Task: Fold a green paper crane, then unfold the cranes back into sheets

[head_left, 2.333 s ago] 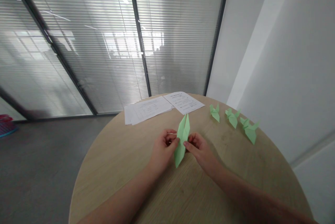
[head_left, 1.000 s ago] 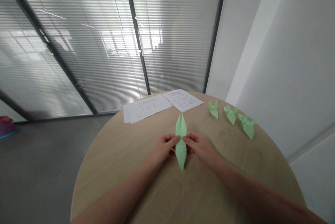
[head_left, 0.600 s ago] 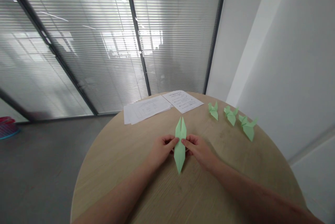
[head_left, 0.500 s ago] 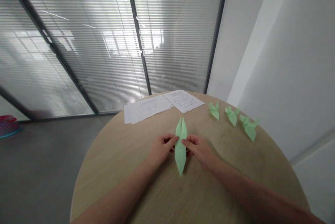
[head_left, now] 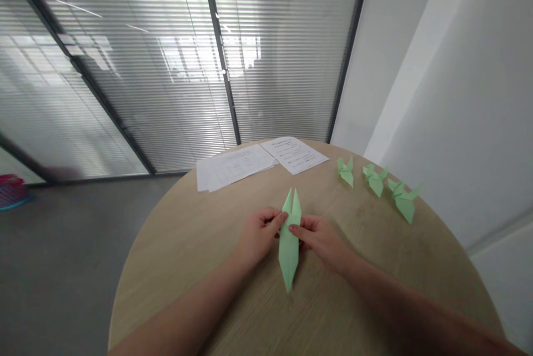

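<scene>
Plainly, the green folded paper (head_left: 289, 253) lies between the two hands, with its long axis running away from the person, nearly straight, its single point toward the body and its forked end toward the far side of the table (head_left: 179, 245). Neither hand is nearer, since both touch it: the left hand (head_left: 259, 235) pinches the left edge, and the right hand (head_left: 322, 239) pinches the right edge, each with the thumb on top and the other fingers beside or beneath, partly hidden. The left thumb sits slightly farther up toward the fork than the right one, and both grips fall on the far half, so the near point extends free; whether it touches the wood is hard to tell. The paper itself is pale green, slim and symmetrical, tapering at both ends, with a narrow slit dividing the far end into two sharp tips and smooth faces between crisp edges. Beyond it lie white printed sheets (head_left: 233, 168), and well to the right stands a row of three small green paper figures (head_left: 375, 182).
</scene>
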`<state>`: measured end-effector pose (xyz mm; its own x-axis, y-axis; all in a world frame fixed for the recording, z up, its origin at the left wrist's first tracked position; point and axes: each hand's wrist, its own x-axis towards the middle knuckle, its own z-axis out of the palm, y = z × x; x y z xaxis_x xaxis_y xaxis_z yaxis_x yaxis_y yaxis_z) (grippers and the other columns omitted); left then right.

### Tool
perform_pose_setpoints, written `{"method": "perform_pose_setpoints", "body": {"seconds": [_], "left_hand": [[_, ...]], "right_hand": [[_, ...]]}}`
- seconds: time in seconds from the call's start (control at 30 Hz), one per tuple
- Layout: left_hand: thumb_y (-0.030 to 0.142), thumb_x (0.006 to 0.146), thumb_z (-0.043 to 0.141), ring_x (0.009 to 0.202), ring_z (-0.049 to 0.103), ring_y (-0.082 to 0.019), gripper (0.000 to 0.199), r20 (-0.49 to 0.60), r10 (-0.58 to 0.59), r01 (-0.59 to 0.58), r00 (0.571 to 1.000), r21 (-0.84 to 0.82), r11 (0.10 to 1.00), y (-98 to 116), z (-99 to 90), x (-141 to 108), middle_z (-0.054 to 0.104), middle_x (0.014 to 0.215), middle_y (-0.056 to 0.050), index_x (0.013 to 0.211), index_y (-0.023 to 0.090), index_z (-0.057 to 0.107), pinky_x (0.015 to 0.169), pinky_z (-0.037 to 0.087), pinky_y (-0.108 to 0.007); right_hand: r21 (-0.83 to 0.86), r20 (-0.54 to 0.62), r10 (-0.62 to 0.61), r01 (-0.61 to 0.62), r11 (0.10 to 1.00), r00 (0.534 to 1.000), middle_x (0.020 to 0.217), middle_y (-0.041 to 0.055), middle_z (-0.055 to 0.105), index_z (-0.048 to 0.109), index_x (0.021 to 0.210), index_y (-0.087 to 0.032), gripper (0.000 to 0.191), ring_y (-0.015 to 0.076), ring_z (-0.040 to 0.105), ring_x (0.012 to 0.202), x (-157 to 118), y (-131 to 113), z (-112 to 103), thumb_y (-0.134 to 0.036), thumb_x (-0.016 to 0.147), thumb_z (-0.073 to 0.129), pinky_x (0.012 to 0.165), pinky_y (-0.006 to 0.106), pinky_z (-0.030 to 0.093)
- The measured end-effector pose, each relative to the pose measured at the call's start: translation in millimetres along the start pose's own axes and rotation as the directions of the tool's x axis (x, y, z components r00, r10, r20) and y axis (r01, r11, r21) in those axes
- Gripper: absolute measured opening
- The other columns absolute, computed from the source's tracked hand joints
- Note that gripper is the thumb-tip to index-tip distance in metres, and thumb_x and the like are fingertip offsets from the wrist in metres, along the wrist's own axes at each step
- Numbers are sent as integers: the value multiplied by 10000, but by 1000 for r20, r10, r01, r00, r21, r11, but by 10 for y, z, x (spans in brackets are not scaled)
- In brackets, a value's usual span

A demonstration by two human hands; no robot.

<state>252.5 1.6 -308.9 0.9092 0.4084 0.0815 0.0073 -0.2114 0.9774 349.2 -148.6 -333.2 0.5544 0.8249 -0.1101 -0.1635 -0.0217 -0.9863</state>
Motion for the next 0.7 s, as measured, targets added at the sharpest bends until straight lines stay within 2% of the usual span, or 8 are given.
{"method": "perform_pose_setpoints", "body": {"seconds": [0.2, 0.37, 0.53, 0.7], "left_hand": [[498, 861, 660, 676, 578, -167, 374, 27, 71, -72, 997, 39, 997, 53, 17, -54, 668, 723, -46, 721, 160, 736, 616, 444, -275], [567, 818, 701, 663, 588, -175, 421, 16, 55, -55, 998, -6, 998, 72, 29, -61, 693, 707, -49, 739, 156, 743, 626, 448, -284], [502, 783, 749, 653, 591, -169, 348, -1, 67, -67, 998, -23, 997, 163, -3, -69, 702, 697, -47, 723, 159, 746, 639, 459, -284], [456, 772, 752, 621, 568, -153, 301, -31, 69, -70, 997, -32, 997, 202, -42, -70, 668, 658, -29, 712, 162, 729, 613, 449, -275]], "right_hand": [[-24, 3, 7, -6, 1000, 1000, 753, 68, 709, 730, 800, -145, 549, 189, 644, 653, -55, -12, 56, -681, 700, 795, 620, 308, 511], [-44, 45, 8, -6, 999, 999, 660, 44, 666, 698, 711, -144, 559, 160, 605, 583, -74, -3, 87, -692, 678, 804, 559, 272, 454], [-8, 75, 29, -29, 1000, 997, 648, 35, 659, 688, 702, -166, 494, 165, 593, 564, -109, -35, 123, -645, 689, 808, 545, 278, 434], [-54, 108, 5, 1, 999, 994, 585, 4, 582, 633, 629, -181, 443, 133, 492, 536, -136, -48, 137, -584, 713, 797, 538, 265, 339]]}}
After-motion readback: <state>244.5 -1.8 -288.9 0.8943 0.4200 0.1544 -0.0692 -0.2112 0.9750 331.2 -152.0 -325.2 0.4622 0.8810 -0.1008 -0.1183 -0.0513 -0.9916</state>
